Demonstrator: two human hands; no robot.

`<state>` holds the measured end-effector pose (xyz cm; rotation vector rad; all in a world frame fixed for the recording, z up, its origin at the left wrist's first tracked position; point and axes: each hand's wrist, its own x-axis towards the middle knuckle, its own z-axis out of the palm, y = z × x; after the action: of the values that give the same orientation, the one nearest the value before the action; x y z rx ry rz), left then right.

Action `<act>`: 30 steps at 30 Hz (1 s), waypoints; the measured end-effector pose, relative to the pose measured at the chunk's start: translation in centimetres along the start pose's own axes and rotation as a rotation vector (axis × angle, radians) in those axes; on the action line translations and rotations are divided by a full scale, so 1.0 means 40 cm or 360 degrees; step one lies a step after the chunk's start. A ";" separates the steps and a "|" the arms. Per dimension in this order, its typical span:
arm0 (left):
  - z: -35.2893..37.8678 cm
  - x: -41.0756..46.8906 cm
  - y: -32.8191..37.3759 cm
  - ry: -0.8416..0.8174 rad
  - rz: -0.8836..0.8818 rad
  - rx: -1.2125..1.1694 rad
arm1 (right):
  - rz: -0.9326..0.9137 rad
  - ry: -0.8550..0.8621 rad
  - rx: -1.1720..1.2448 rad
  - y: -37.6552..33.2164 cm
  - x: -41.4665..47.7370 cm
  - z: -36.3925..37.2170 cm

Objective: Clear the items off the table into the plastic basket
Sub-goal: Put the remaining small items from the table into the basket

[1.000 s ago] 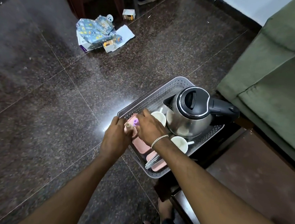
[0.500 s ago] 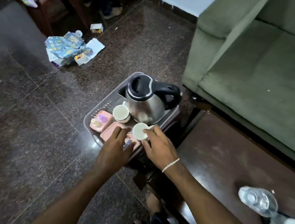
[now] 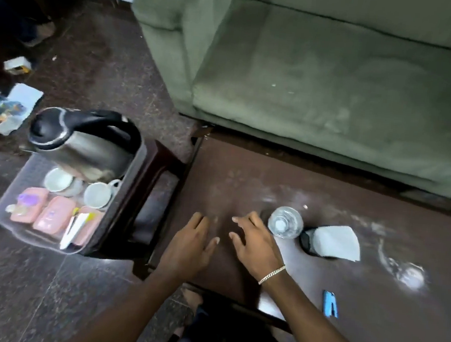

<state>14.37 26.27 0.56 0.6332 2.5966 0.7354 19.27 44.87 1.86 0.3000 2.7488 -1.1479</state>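
Note:
The grey plastic basket [image 3: 8,198] stands at the left on a dark stool, holding a steel kettle [image 3: 82,142], two white cups [image 3: 98,195], pink boxes [image 3: 54,216] and tongs. On the brown table [image 3: 232,177] a clear water bottle [image 3: 285,222] stands upright, with a white tissue [image 3: 335,242] over a dark object beside it and a blue item [image 3: 330,303] near the front edge. My left hand [image 3: 189,245] and my right hand [image 3: 253,241] hover over the table, both holding nothing with fingers spread. The right hand's fingers are just left of the bottle.
A green sofa [image 3: 322,78] runs along the far side of the table. White powder smears [image 3: 409,274] mark the table's right part. Papers and a small box [image 3: 17,64] lie on the dark tiled floor at the far left.
Both hands have left the basket and moved right over the table. The view has swung right, so the bottle and tissue sit near the middle.

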 end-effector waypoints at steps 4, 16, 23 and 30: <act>0.134 0.014 0.106 -0.0225 0.0146 0.0008 | 0.0240 0.0079 -0.0005 0.141 -0.125 -0.051; 0.460 0.036 0.362 -0.0845 0.0387 0.0115 | 0.1160 0.0314 -0.0145 0.475 -0.427 -0.064; 0.572 0.059 0.443 -0.1156 0.0580 0.0269 | 0.1238 0.0245 -0.0078 0.533 -0.466 -0.031; 0.598 0.078 0.466 -0.1185 0.0738 0.0386 | 0.1080 0.0218 -0.0014 0.540 -0.451 -0.046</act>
<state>28.57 51.59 -8.70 1.3165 1.8656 0.2186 41.80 58.73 -7.86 1.2276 2.4177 -0.9401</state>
